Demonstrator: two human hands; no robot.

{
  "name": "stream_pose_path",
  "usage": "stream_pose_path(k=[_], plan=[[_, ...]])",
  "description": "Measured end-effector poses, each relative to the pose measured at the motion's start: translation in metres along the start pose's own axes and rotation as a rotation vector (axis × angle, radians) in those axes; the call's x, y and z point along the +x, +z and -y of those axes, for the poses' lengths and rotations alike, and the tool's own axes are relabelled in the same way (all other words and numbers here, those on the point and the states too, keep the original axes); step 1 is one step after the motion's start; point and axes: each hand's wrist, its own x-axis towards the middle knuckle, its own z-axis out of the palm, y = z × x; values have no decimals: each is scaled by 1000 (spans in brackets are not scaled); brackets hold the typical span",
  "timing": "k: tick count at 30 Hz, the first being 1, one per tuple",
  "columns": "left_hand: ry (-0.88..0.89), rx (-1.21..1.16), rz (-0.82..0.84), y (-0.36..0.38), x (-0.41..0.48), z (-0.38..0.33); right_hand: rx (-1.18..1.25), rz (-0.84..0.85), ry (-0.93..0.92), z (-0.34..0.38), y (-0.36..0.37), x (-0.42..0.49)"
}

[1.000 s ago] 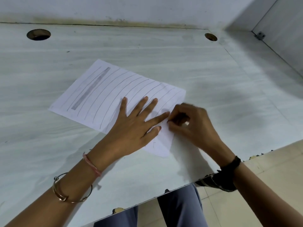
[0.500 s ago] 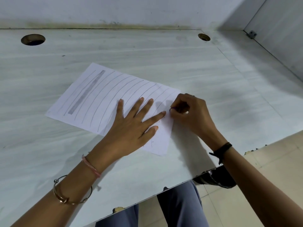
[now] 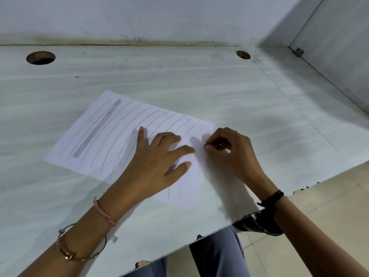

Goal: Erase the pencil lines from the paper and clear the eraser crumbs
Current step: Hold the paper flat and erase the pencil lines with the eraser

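Left hand [image 3: 157, 162] presses the paper [image 3: 103, 136] with spread fingers; right hand [image 3: 229, 154] fingers pinch an eraser [image 3: 207, 145].

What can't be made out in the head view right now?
eraser: head view; only a dark tip shows, the grip of the right hand covers the rest.
paper under the left hand: head view; the flat palm hides what is drawn there.
eraser crumbs: head view; too small to tell any.
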Motion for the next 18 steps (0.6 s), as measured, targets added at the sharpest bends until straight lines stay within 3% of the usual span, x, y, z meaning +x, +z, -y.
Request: stream_pose_path(k=[4, 8, 12, 16, 18], plan=[[70, 38, -101, 5, 3, -1, 14, 16, -46, 3, 7, -17], [19, 92, 77, 16, 1, -3, 10, 38, -122, 7, 11, -34], [3, 142, 115, 17, 3, -2, -10, 57, -126, 20, 14, -41], [-33, 114, 142, 13, 2, -3, -14, -84, 20, 8, 2, -8], [-47, 114, 159, 13, 3, -4, -6, -29, -24, 12, 3, -12]])
